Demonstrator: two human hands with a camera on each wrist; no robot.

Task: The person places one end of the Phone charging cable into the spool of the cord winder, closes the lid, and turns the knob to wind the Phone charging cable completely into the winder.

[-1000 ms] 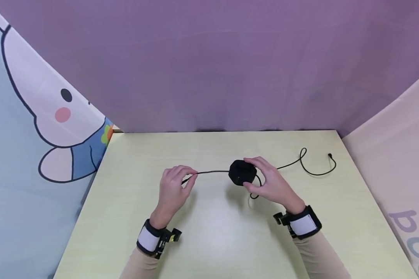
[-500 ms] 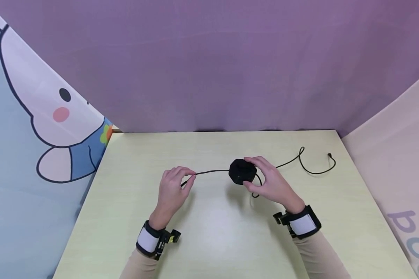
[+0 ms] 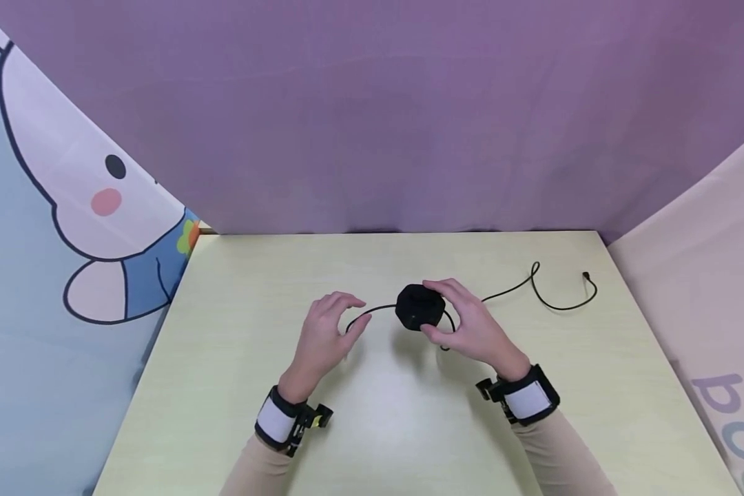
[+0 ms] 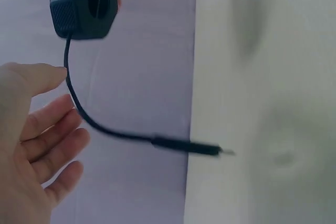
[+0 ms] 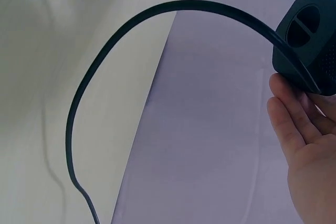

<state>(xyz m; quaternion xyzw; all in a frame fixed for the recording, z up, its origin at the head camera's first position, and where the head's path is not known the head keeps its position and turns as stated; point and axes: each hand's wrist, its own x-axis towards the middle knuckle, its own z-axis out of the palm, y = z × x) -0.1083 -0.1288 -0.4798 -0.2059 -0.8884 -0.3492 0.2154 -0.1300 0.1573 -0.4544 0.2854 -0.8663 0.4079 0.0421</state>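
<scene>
My right hand (image 3: 474, 329) holds a black octagonal case (image 3: 419, 308) above the table, its thumb and fingers on opposite edges. The wrist views show textured sides and a round recess (image 5: 303, 25) split by a bar. A short black cable (image 3: 378, 308) leaves the case's left side. It curves past my left hand (image 3: 324, 339), whose thumb and fingers are spread apart. In the left wrist view this cable's plug (image 4: 186, 145), with a metal tip, hangs free. From the case's other side a longer black cable (image 5: 105, 51) bends in a loop.
The longer cable's far part (image 3: 558, 308) lies on the pale table (image 3: 372, 441) at the back right, ending in a small plug (image 3: 586, 275). A purple curtain (image 3: 372, 124) stands behind the table, with printed cloths at both sides.
The left hand pinched the short cable earlier; its thumb and fingers have now parted, and it has moved right. The right hand and case have shifted slightly left.
</scene>
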